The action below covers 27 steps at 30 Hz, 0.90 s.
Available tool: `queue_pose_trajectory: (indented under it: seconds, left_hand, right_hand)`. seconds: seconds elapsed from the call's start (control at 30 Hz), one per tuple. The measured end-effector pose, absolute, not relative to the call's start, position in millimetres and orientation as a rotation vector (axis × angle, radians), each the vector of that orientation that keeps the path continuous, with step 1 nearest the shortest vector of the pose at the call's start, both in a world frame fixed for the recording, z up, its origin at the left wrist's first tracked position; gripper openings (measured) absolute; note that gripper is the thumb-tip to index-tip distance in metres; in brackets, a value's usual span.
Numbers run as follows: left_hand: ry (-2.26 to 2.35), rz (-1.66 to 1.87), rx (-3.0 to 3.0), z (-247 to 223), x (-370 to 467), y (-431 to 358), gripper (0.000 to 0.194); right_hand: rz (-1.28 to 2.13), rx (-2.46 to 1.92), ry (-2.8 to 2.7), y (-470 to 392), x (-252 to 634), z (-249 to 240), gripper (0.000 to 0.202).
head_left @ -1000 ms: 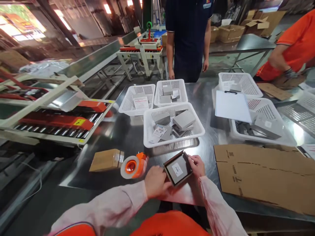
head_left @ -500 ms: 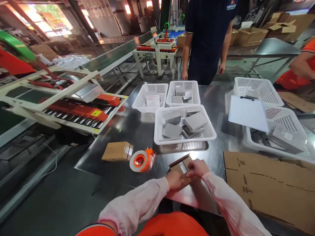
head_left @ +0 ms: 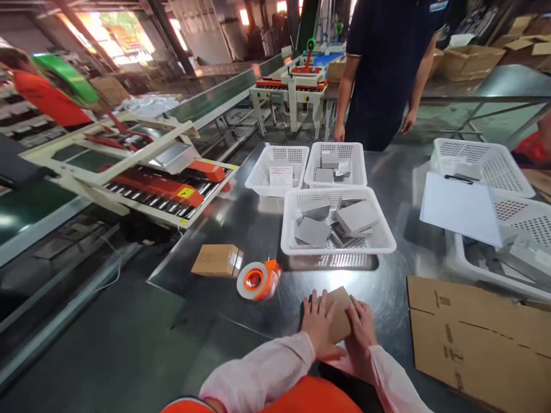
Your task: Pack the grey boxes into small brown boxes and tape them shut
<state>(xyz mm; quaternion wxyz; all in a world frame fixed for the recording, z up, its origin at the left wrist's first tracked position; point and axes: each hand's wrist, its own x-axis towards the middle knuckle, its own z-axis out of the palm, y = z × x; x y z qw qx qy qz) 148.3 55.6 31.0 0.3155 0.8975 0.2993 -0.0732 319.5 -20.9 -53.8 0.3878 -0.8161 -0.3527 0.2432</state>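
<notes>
Head view shows both hands pressed flat on a small brown cardboard box point(head_left: 338, 312) at the near edge of the steel bench point(head_left: 253, 229). The left hand point(head_left: 319, 322) lies open with fingers spread over the box's left part, and the right hand point(head_left: 363, 326) lies open on its right side; neither is curled around anything, they only bear down on the top. The box looks closed, with no grey contents showing, so the packing of this one seems done as far as filling and folding go. No tape is visible across its top, though the hands cover much of it, so I cannot tell for sure; sealing looks like the part left.

Just left of the box sits an orange tape dispenser point(head_left: 259, 280), apart from both hands, and farther left a second brown box point(head_left: 216, 260) with what may be clear tape on its end, which looks like a finished one. Beyond the hands, a white basket point(head_left: 338, 226) holds several grey boxes, so more items seem to wait. Two more baskets stand behind it. Flat cardboard point(head_left: 482, 338) lies to the right. A person in a dark shirt point(head_left: 387, 63) stands at the far side of the bench, hands hanging free.
</notes>
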Motion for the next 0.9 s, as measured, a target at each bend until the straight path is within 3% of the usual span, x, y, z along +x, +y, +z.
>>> queue_pose_trajectory:
  seconds: [0.13, 0.23, 0.33, 0.47, 0.6, 0.77, 0.9]
  left_hand:
    - [0.835, -0.159, 2.382, 31, 128, 68, 0.114]
    - [1.491, 0.067, 2.361, 39, 91, 113, 0.082]
    - [1.987, -0.021, 2.248, 41, 55, 154, 0.07]
    - [1.725, -0.221, 2.323, 48, 31, 164, 0.056]
    - [1.544, -0.257, 2.293, 88, 18, 126, 0.052]
    - [1.282, -0.233, 1.927, 152, 26, 61, 0.095]
    - [1.277, -0.183, 2.017, 157, 56, 31, 0.065]
  right_hand:
    - [0.635, -2.043, -0.824, -16, 319, -53, 0.079]
    - [0.664, -1.99, -0.882, -4, 319, -49, 0.074]
    - [0.661, -1.957, -0.949, 6, 314, -47, 0.068]
    - [0.632, -1.921, -1.039, 12, 301, -49, 0.06]
    - [0.575, -1.909, -1.072, 12, 293, -56, 0.057]
    - [0.514, -1.899, -1.09, 13, 289, -65, 0.05]
    - [0.483, -1.891, -1.121, 15, 286, -69, 0.042]
